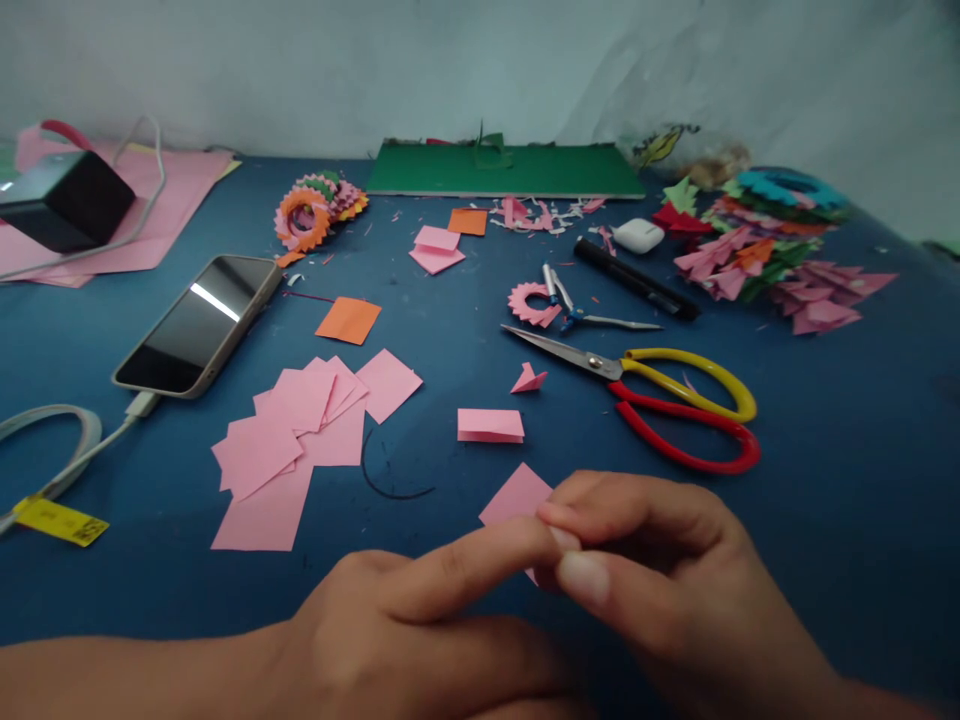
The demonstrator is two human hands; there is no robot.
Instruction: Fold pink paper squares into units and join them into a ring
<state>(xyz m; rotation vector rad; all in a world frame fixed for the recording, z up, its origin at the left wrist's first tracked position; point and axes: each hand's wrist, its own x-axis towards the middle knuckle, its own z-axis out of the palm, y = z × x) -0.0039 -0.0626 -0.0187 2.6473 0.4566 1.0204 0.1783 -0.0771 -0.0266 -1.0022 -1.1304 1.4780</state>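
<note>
My left hand (420, 620) reaches in from the lower left with its index finger stretched toward the right hand. My right hand (660, 570) is closed in a pinch, its thumb and index tip meeting the left fingertip. Whatever sits between the fingertips is hidden. Right behind them shows a pink paper square (517, 494), partly covered by the left index finger; I cannot tell whether it is held or lies on the table. Beyond it are a folded pink paper strip (490, 426) and a small pointed folded pink piece (529, 379).
Pink paper squares (262, 455) lie overlapped at left, near a phone (201, 325) on a cable. Red-and-yellow scissors (600, 364), a black pen (636, 277) and small blue-handled scissors (611, 321) lie at right. Folded paper rings (302, 220) and a green board (510, 170) are at the back.
</note>
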